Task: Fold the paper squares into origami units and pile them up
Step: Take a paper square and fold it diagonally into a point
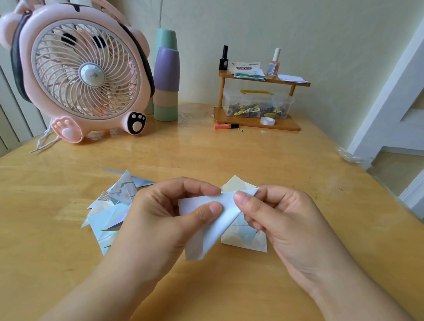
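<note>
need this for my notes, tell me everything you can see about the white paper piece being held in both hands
The white paper piece is a partly folded sheet, plain and matte, creased into an elongated, roughly triangular shape with a flap hanging down toward the table. It is held in the air above the table. The left hand pinches its upper left part between thumb and fingers; the right hand pinches its upper right corner. Behind it lie paper squares.
</note>
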Available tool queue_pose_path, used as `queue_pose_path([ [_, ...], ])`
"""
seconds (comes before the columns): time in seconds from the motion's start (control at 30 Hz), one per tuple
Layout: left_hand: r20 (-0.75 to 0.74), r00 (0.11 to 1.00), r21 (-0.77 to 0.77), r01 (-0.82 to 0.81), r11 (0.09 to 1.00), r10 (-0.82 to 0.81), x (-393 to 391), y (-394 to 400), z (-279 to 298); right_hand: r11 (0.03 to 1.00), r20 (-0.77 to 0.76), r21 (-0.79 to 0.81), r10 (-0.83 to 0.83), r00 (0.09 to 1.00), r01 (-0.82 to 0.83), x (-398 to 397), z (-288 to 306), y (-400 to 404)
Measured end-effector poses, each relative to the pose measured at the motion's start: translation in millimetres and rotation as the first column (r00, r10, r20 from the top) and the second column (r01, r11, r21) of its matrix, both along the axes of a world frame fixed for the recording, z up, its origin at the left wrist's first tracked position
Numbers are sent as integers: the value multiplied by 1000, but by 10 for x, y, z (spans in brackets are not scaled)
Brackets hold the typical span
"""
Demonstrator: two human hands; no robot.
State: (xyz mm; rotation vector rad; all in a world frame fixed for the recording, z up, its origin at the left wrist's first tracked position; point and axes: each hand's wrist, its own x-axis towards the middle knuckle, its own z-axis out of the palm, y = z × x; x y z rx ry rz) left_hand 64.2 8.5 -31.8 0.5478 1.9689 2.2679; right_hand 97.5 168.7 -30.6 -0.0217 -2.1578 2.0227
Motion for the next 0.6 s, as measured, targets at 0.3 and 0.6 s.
queue_pose_path([
  [0.3,-4,1000,-19,-26,999,26,20,-4,13,998,15,-57,10,1000,-9,13,25,42],
  [0.6,-12,1000,-18,-20,1000,20,31,4,22,998,30,-65,0,1000,1,23,37,55],
])
